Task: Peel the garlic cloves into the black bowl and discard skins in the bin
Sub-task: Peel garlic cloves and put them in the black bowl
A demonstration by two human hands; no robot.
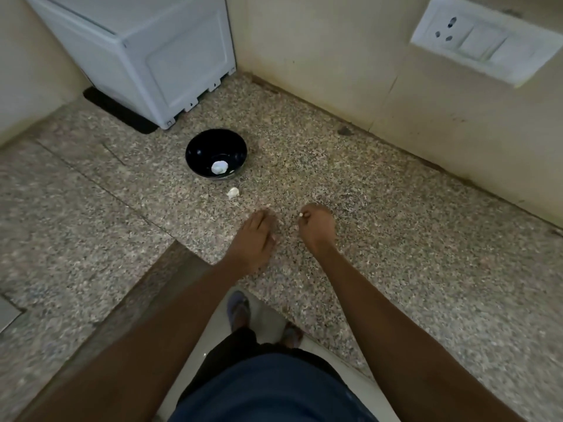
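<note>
A black bowl (215, 153) stands on the speckled granite counter (396, 239) with one white garlic piece (219, 167) inside. A small white scrap of garlic or skin (233, 192) lies on the counter just in front of the bowl. My left hand (254, 239) rests palm down on the counter, fingers straight. To its right, my right hand (316, 226) is curled and pinches a tiny white bit of garlic or skin (301, 214) at its fingertips. No bin shows in this view.
A white appliance (146, 50) sits on a black mat at the back left corner. A wall with a socket and switch plate (484, 41) runs along the right. The counter's front edge is near my body, with my feet on the floor below.
</note>
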